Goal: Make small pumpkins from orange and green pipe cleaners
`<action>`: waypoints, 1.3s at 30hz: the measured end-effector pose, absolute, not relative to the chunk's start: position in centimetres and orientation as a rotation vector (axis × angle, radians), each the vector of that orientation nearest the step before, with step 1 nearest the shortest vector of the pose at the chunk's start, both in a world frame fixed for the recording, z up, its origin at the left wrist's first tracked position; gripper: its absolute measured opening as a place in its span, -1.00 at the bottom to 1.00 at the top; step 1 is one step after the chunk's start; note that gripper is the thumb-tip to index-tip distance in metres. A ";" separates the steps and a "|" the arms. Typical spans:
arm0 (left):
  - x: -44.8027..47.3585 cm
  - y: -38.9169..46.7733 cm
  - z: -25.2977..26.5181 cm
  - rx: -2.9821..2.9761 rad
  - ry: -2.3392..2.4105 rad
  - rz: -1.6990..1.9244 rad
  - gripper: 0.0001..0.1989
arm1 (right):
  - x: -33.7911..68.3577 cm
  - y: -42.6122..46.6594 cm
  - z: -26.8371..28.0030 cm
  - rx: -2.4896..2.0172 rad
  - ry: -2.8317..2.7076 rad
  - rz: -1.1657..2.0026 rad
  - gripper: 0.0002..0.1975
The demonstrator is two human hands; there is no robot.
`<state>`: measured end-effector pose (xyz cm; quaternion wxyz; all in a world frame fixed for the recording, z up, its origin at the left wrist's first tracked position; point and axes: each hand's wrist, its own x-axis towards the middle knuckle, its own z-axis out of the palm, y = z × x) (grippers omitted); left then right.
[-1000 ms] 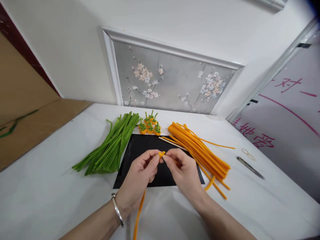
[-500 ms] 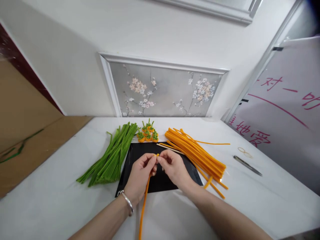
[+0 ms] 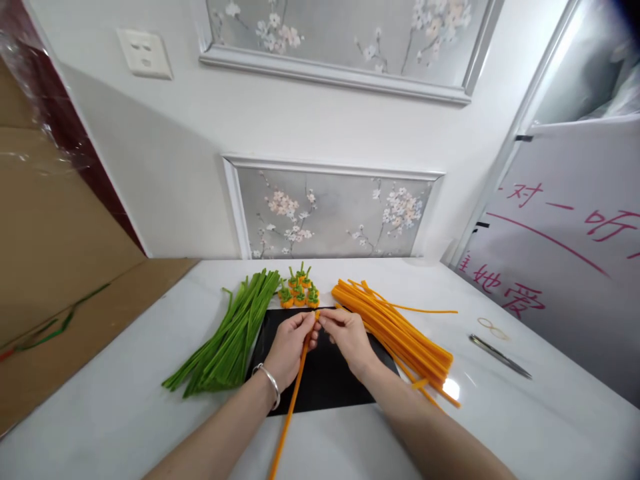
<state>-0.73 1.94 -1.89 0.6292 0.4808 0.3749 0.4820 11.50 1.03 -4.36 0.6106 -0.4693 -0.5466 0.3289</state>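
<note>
Over the black mat (image 3: 330,387), my left hand (image 3: 290,347) pinches an orange pipe cleaner (image 3: 294,395), whose long end trails down toward the front of the table. At the pipe cleaner's upper end, a small bent or coiled bit pokes out between my fingertips. My right hand (image 3: 349,338) is closed with thumb and forefinger at that same bit, its tips almost meeting the left ones. Just beyond my hands stand several small orange-and-green pipe cleaner figures (image 3: 300,293). How the bit is shaped inside the fingers is hidden.
Left of the mat lies a bundle of green pipe cleaners (image 3: 233,343), and to the right a bundle of orange pipe cleaners (image 3: 395,327). Further right are a pair of metal scissors or tweezers (image 3: 500,355) and thin rubber bands (image 3: 493,327). Cardboard (image 3: 65,320) borders the left side.
The head view has tilted up, so more wall shows and the table sits lower. Both hands still pinch the pipe cleaner's upper end; the wooden stick near the mat is now hidden from sight.
</note>
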 end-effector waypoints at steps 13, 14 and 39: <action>-1.3 3.0 -2.6 1.051 0.839 0.937 -0.72 | 12.6 0.7 -5.5 -1.047 -1.727 0.143 -0.70; -1.4 3.1 -2.6 1.047 0.833 0.931 -0.72 | 12.7 0.7 -5.5 -1.051 -1.770 0.102 -0.69; -1.9 2.5 -2.5 1.480 0.849 0.817 -0.67 | 15.4 -0.4 -4.1 -1.055 -2.012 0.204 -0.54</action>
